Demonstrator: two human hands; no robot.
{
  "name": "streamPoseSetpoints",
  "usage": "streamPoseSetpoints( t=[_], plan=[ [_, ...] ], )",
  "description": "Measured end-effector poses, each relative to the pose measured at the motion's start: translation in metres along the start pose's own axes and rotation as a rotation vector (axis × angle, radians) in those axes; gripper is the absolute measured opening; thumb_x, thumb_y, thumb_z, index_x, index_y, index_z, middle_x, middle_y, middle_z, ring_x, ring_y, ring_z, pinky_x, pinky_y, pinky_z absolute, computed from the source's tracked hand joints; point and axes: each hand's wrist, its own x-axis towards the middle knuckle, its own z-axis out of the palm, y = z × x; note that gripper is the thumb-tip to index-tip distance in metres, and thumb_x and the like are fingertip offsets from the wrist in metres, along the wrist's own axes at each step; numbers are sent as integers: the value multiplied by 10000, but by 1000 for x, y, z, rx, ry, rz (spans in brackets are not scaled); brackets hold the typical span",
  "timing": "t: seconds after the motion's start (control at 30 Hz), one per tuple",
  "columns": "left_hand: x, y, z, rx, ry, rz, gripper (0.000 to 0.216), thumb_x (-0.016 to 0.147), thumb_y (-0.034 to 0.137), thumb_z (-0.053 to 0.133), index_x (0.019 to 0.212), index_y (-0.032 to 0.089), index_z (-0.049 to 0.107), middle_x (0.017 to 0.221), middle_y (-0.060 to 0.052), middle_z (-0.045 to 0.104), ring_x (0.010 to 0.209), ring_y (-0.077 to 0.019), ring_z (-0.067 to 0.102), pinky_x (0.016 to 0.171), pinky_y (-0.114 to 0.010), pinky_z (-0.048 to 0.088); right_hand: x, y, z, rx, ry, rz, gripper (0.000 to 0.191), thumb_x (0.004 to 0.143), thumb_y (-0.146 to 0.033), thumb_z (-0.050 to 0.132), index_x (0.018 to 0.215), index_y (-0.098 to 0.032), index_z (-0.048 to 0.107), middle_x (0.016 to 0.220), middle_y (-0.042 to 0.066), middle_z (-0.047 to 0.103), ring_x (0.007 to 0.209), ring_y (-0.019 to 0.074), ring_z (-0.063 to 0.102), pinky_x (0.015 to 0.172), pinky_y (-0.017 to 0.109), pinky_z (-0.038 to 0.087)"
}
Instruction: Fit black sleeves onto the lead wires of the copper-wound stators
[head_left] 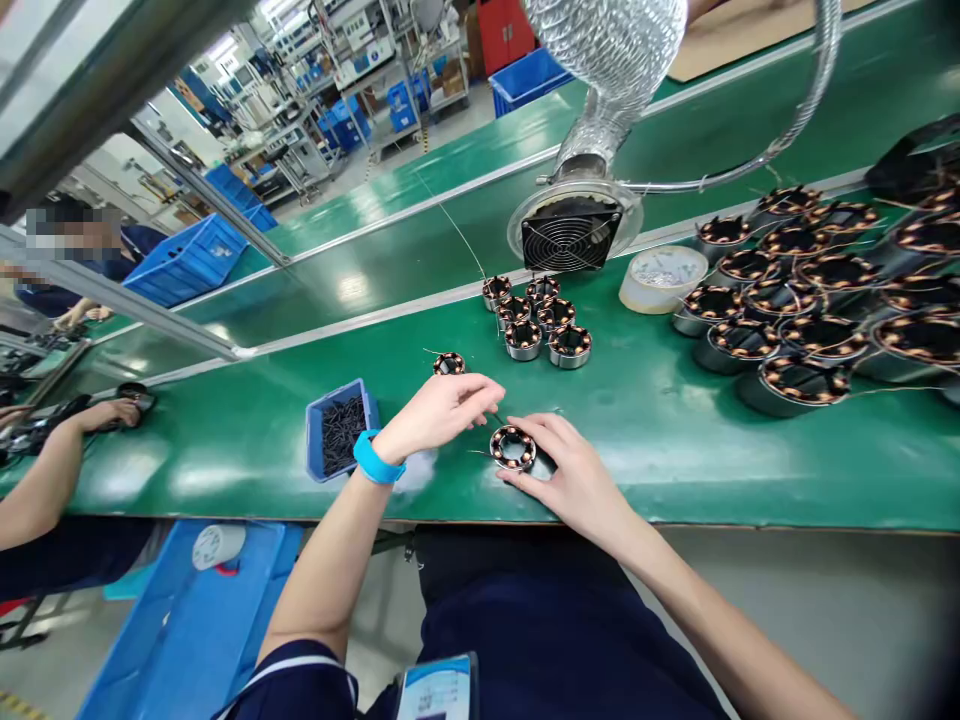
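Right hand [564, 466] gripping a copper-wound ring [513, 463] by the near edge of the bench [675, 465]; left hand [452, 403] curled, its hold unclear. Open room separates larger rings [823, 337], right.

bench [697, 450] is free rightward of the hands [566, 472] to the large stators [821, 338]; small stators [523, 338] block ahead

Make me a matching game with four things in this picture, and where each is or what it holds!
1. Wristband
2. Small blue bin
3. Square black fan
4. Frontmost stator

A. at the end of the silver foil duct
B. held by the right hand
C. around the left wrist
D. holding thin dark pieces

Right pairs: 1-C, 2-D, 3-A, 4-B
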Motion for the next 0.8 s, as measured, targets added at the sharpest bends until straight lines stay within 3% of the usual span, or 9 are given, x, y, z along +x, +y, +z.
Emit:
streamPoseSetpoints(
  t=[0.13, 0.37, 0.6, 0.7, 0.8],
  plan=[
    [0, 13, 8, 312, 64, -34, 210, 919, 293, 630, 775, 166, 715, 722, -19, 716, 660, -141, 613, 605, -235, 419, 0, 1, 1, -3, 14, -8, 488, 932, -419, 726, 1351, -229, 565, 1194, 118, 632, 1113, 299, 608, 928, 476, 557],
    [-1, 24, 13, 490, 46, -42, 242, 921, 229, 584, 737, 172, 731, 687, -11, 706, 615, -130, 564, 608, -260, 349, -1, -1, 1, 10, 28, -22, 490, 930, -403, 731, 1362, -250, 559, 1181, 110, 636, 1083, 295, 611, 903, 471, 564],
    [6, 10, -7, 176, -83, -185, 241, 889, 275, 608, 707, 139, 689, 638, -24, 681, 612, -137, 619, 586, -227, 417, -2, 3, 2, -4, 11, -32, 535, 957, -396, 695, 1440, -259, 509, 1225, 115, 621, 1133, 302, 595, 947, 486, 548],
    [11, 0, -3, -86, -173, -228, 243, 867, 334, 649, 754, 125, 702, 690, -37, 691, 637, -134, 619, 594, -225, 444, -2, 3, 1, -6, -10, -38, 531, 959, -377, 696, 1436, -247, 502, 1225, 111, 615, 1128, 298, 585, 942, 476, 538],
    [15, -8, 6, -306, -196, -185, 280, 832, 394, 713, 798, 118, 746, 785, -64, 729, 731, -141, 625, 699, -243, 478, 0, 1, 0, -3, -38, -32, 504, 956, -356, 703, 1408, -239, 514, 1217, 104, 612, 1119, 290, 577, 944, 466, 527]
  ],
)
